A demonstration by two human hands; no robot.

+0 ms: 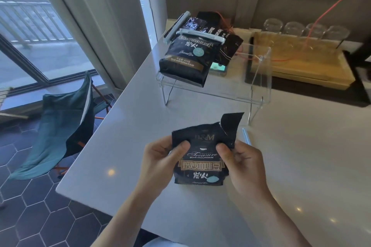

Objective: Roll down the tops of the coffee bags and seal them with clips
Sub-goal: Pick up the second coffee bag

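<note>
While upright on counter (124,126): coffee bag (200,158) between hands; left hand (162,158) | right hand (239,162) both pinching it

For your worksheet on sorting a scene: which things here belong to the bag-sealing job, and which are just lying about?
Job: open black coffee bag held by left hand and right hand; clipped black coffee bag; pale plastic clip.

Lying about: upturned clear glasses; teal folding chair; phone.

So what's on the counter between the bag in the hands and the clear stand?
Nothing. In the head view that strip of counter is bare between the held bag and the clear stand; only the bag's torn flap reaches toward it.
</note>
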